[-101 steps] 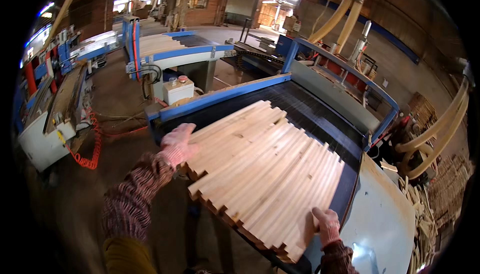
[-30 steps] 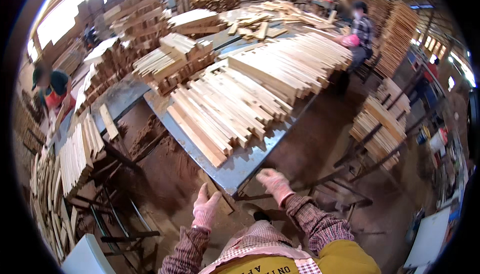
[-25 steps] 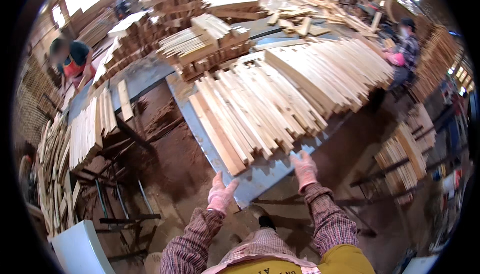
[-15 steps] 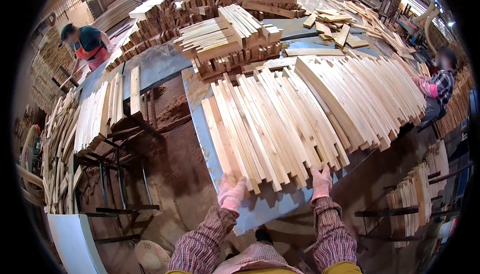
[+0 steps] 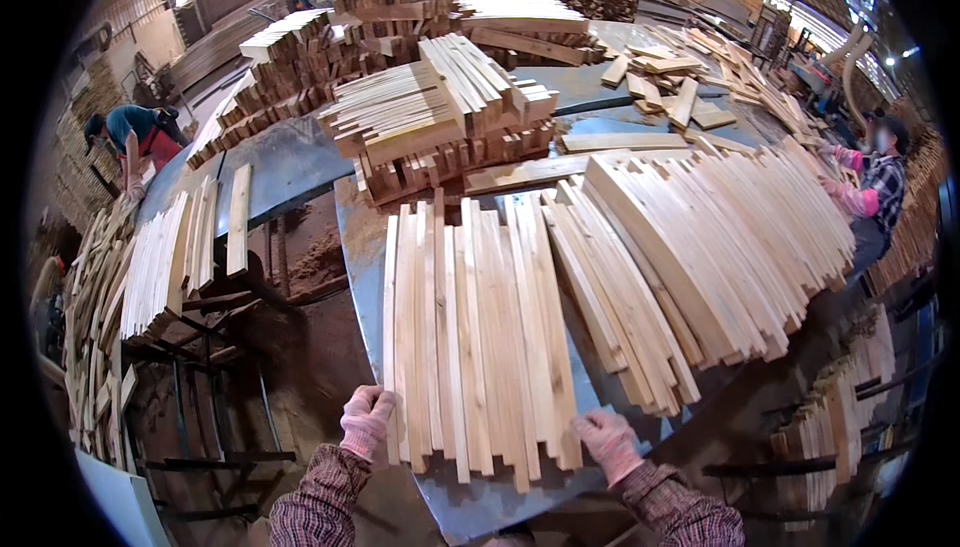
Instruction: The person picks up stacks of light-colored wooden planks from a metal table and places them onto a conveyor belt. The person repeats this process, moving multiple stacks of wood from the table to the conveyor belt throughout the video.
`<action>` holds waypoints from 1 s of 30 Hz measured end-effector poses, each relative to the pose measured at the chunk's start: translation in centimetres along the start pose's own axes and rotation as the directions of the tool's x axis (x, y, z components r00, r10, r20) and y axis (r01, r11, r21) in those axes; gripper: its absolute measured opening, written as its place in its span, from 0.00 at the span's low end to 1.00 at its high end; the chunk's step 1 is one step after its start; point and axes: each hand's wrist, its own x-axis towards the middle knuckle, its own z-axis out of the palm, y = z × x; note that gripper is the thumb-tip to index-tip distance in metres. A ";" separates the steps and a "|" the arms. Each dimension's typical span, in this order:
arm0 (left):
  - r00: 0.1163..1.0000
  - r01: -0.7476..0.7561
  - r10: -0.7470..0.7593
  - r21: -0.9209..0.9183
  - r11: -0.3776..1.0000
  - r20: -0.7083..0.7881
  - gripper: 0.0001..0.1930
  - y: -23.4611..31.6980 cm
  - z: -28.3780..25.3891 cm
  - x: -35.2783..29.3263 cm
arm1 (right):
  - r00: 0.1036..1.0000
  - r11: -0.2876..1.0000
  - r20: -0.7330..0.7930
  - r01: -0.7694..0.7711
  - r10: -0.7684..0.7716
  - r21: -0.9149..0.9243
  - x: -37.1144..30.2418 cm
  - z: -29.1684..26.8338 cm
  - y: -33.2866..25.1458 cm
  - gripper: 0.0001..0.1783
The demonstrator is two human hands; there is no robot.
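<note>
A batch of long pale wooden strips (image 5: 480, 347) lies side by side on the blue table (image 5: 362, 277). At its left side, near the front ends, my left hand (image 5: 367, 421) in a pink glove is closed against the outermost strip. My right hand (image 5: 608, 442), gloved alike, presses its curled fingers on the right side of the same batch. Between my hands the near ends are uneven. To the right, past a gap, more strips (image 5: 630, 317) lie slanted beside a long row of strips standing close together (image 5: 730, 247).
Stacked wood blocks (image 5: 450, 117) stand beyond the strips, with loose boards (image 5: 690, 97) at the back right. On the left, a rack holds strips (image 5: 155, 267). One co-worker (image 5: 140, 137) bends at the far left; another (image 5: 870, 192) stands at the right end of the row.
The batch between my hands has come away from the other strips, toward the left and straighter, opening a gap. Both hands moved outward to its sides. The left co-worker bends lower.
</note>
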 end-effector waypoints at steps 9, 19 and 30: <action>0.959 -0.281 0.219 -0.564 0.776 -0.177 0.35 -4.5 4.0 5.1 | 0.941 0.681 -0.331 0.196 0.072 0.705 14.0 7.2 -1.2 0.18; 0.883 0.404 -0.187 -0.495 0.769 0.430 0.39 -4.3 -3.0 0.3 | 0.939 0.337 0.246 -0.156 -0.242 0.929 5.5 7.5 -3.5 0.24; 0.962 0.269 -0.063 -0.871 0.411 0.267 0.46 -3.4 -19.3 -18.0 | 0.731 0.512 0.663 -0.513 -0.161 0.689 -7.7 9.2 -12.7 0.42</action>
